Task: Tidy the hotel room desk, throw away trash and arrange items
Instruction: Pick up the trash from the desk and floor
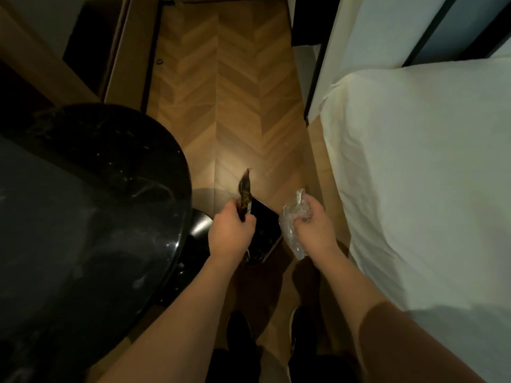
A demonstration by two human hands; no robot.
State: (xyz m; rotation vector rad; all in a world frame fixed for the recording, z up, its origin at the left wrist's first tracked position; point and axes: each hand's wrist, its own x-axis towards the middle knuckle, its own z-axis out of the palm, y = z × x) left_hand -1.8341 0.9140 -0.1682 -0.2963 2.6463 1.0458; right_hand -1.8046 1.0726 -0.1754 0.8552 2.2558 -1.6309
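Observation:
My left hand (pixel 229 230) grips a dark, crumpled snack wrapper (pixel 245 193) whose tip sticks up above the fist. My right hand (pixel 312 222) holds a crumpled piece of clear plastic wrap (pixel 289 225) that hangs down past the wrist. Both hands hover over a small black trash bin (pixel 266 219) standing on the wooden floor between the round black desk (pixel 83 203) and the bed. The bin's opening is dark and its contents cannot be made out.
A white-sheeted bed (pixel 428 175) fills the right side. Herringbone wood floor (pixel 229 92) runs ahead in a narrow aisle. A wooden cabinet (pixel 121 51) stands at the left back. My black shoes (pixel 240 327) are below.

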